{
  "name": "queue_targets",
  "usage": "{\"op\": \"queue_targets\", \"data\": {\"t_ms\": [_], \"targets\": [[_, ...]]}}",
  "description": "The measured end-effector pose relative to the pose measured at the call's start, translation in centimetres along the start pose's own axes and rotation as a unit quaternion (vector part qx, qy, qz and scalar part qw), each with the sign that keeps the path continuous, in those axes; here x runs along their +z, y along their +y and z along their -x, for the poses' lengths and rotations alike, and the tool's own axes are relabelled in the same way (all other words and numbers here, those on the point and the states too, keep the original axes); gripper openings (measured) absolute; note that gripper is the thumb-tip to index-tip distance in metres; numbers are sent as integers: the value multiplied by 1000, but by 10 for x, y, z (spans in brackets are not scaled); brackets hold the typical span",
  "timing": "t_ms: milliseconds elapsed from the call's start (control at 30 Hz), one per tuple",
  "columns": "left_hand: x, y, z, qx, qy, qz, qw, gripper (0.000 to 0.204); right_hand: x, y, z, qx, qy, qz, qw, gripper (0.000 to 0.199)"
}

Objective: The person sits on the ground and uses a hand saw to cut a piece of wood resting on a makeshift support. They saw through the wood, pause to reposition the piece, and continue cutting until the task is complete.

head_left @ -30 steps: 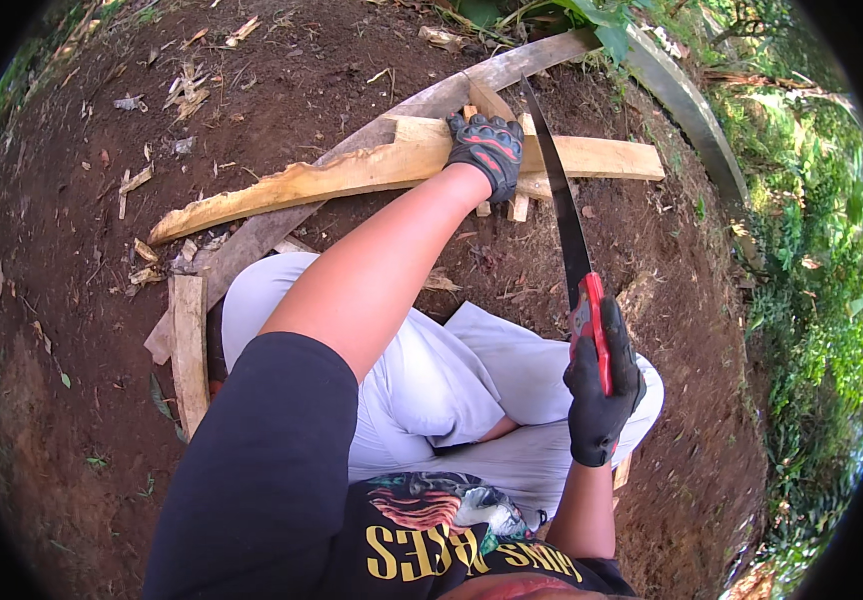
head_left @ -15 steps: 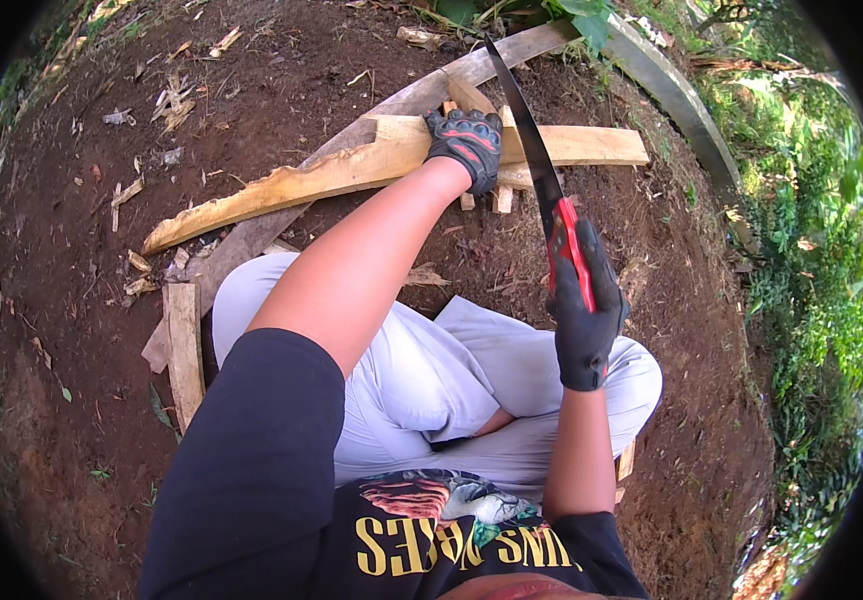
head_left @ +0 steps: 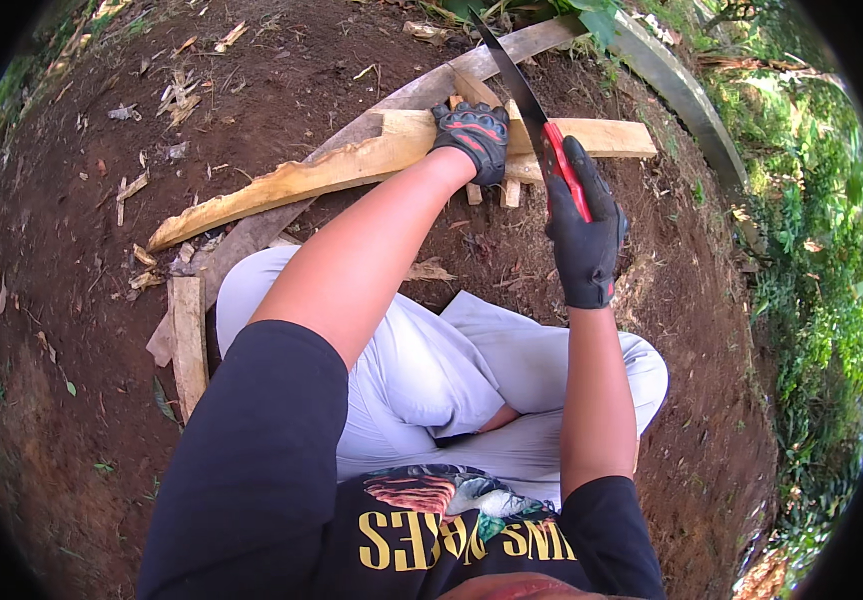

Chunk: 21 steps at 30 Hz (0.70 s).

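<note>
My gloved left hand point(head_left: 473, 138) is closed over a long pale wooden plank point(head_left: 322, 178), pressing it down on short wood pieces point(head_left: 510, 193) beneath. The plank has a rough, uneven left end, and its right part reaches past the blade. In my gloved right hand point(head_left: 590, 225) is a hand saw point(head_left: 517, 85) with a red and black handle and a long dark blade. The blade crosses the plank just right of my left hand, its tip pointing away toward the far leaves. Whether the teeth bite into the wood I cannot tell.
A longer weathered board point(head_left: 417, 95) runs diagonally on the soil under the work. A short board point(head_left: 189, 345) lies beside my left knee. Wood chips point(head_left: 180, 100) are scattered at the far left. A grey curved edging point(head_left: 677, 90) borders green plants point(head_left: 812, 230) on the right.
My right hand has pushed the saw forward, away from me, so the handle is now close to the plank. My left hand stays in place on the plank.
</note>
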<state>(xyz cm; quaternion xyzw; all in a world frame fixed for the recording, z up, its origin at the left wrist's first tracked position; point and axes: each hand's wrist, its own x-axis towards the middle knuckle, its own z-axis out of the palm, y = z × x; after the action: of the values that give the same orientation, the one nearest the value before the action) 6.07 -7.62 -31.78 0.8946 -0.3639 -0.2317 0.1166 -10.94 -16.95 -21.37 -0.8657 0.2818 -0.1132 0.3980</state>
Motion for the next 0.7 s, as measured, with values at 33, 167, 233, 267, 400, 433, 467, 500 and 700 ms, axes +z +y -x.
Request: {"op": "queue_targets", "data": {"t_ms": [33,167,233,267,400,433,467,500,700], "targets": [[0,0,0,-1,5,0,1000,69,-1,3,5,-6,3,4,1000,47],[0,-5,0,-10,-20,2,1000,70,-28,-10,57,26,1,24,999,49],[-2,-4,3,-12,-14,-2,1000,70,-52,-30,101,141,0,-11,990,51],[-1,-5,4,-14,-11,-1,1000,70,-65,-33,125,164,0,-8,986,53],[-2,-2,4,-6,-8,-6,1000,69,-85,-31,148,119,-14,43,992,51],[-2,-2,4,-5,-2,-5,1000,69,-83,-40,141,118,-19,37,992,50],[-1,-3,5,-7,-7,-3,1000,69,-71,-50,117,117,-21,20,993,50],[-2,-4,5,-9,-10,-1,1000,69,-57,-56,88,115,-23,2,993,50],[0,1,0,-5,2,0,1000,69,3,-36,-30,28,-32,37,998,47]]}}
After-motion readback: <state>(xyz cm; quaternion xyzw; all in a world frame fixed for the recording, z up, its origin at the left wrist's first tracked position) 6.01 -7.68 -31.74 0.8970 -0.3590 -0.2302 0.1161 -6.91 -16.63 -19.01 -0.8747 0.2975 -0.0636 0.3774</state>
